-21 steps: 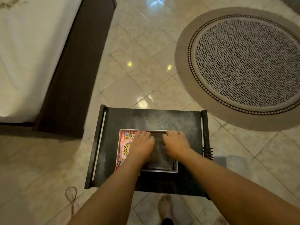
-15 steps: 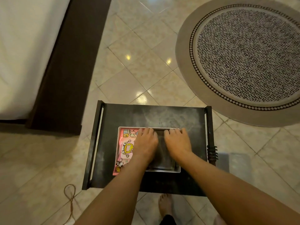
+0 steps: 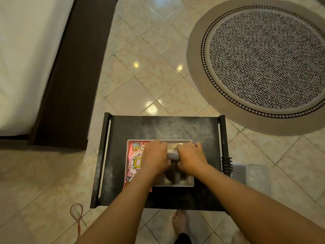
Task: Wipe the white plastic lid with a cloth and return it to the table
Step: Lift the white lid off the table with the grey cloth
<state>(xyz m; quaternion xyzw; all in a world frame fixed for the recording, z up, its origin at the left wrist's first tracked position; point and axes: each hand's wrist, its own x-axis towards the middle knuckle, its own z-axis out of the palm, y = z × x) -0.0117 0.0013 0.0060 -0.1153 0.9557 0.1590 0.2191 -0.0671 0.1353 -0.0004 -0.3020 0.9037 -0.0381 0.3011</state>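
Observation:
The white plastic lid (image 3: 177, 185) lies flat on the small black table (image 3: 167, 126), with a pink cartoon picture (image 3: 134, 161) showing on its left part. A dark grey cloth (image 3: 173, 156) is bunched up on the lid between my hands, and more of it (image 3: 173, 176) trails toward me. My left hand (image 3: 154, 158) rests on the lid's middle with its fingers curled on the cloth's left side. My right hand (image 3: 190, 158) grips the cloth's right side. The hands hide much of the lid's centre.
A bed with a white sheet (image 3: 22, 59) and a dark frame (image 3: 73, 76) stands at the left. A round patterned rug (image 3: 263, 62) lies at the upper right. A grey plastic box (image 3: 255, 176) sits on the tiled floor right of the table. A red cord (image 3: 77, 213) and my bare foot (image 3: 179, 222) are below.
The cloth lay spread flat under both palms; now it is gathered into a bunch between my hands, baring the lid's far strip. The camera has tilted down slightly.

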